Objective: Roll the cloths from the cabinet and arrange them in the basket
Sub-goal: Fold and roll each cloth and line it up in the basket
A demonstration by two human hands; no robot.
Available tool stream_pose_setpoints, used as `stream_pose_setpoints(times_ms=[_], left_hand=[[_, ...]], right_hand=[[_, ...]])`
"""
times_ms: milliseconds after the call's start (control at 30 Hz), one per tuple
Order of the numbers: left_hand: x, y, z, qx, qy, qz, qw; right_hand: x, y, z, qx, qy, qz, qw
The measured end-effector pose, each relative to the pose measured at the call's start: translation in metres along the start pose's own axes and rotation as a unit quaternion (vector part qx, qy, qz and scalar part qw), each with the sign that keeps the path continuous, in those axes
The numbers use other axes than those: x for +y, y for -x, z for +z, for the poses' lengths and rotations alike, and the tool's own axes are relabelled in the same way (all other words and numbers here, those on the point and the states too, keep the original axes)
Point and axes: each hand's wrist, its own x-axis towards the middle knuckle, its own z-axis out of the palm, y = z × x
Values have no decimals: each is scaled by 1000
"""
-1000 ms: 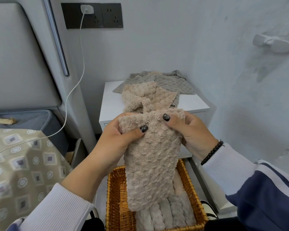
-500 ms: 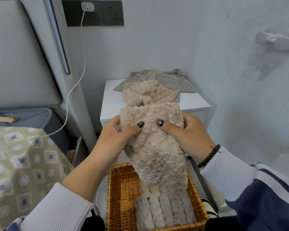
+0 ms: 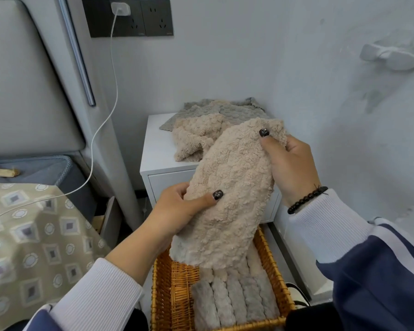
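Note:
I hold a beige fluffy cloth [image 3: 230, 194] slanted in the air above the wicker basket [image 3: 163, 297]. My left hand [image 3: 179, 211] grips its lower left edge, thumb on top. My right hand [image 3: 289, 163] pinches its upper right corner. Several rolled beige and grey cloths [image 3: 237, 299] lie side by side in the right part of the basket. On the white cabinet [image 3: 158, 149] behind lie another beige cloth [image 3: 194, 137] and a grey cloth [image 3: 234, 111], both unrolled.
A bed with a patterned cover [image 3: 26, 235] is on the left, with a grey headboard [image 3: 22, 87]. A white charging cable [image 3: 101, 130] runs from the wall socket [image 3: 120, 10] down to the bed. A wall with a white hook [image 3: 390, 56] stands close on the right.
The cloth has turned from hanging straight down to a slant. My right hand rose up and to the right with its corner; my left hand dropped lower.

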Motion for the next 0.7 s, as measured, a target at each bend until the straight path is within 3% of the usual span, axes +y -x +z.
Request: stream_pose_setpoints(times_ms=[200, 267, 333, 400, 467, 567, 700], left_hand=[[-8, 2, 6, -76, -36, 8, 996], [-13, 2, 11, -2, -85, 21, 996], [-19, 2, 13, 135, -156, 48, 977], [-24, 2, 17, 196, -176, 98, 960], [-27, 4, 24, 169, -174, 141, 960], [-33, 10, 42, 53, -213, 160, 962], [-53, 19, 65, -37, -304, 182, 934]], right_hand=[[-3, -10, -14, -37, -90, 39, 994], [-2, -9, -15, -48, -95, 43, 993], [1, -7, -13, -22, -66, 46, 996], [5, -4, -10, 7, -55, 64, 996], [7, -2, -6, 24, -72, 87, 993], [8, 0, 1, 20, -187, 138, 972], [5, 4, 15, 41, -289, 211, 933]])
